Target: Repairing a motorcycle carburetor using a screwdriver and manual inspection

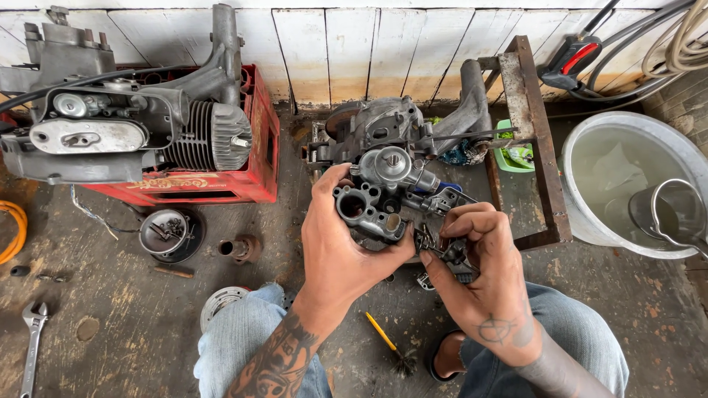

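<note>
1. Gripping: left hand (pixel 341 243) wrapping the carburetor body (pixel 369 210), fingers closed around its left side, held above the concrete floor (pixel 133 324), in front of the engine block (pixel 383 129).
2. Pinching: right hand (pixel 479 276), fingers narrow on a small metal linkage (pixel 442 247) beside the casting.
3. Judging: cast metal, rigid, fairly heavy, likely oily; gripping best around the solid body, sparing thin levers.

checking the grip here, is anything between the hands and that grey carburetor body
Nothing visible. The left hand already grips the carburetor body directly, and the right hand touches the small metal parts beside it.
</note>
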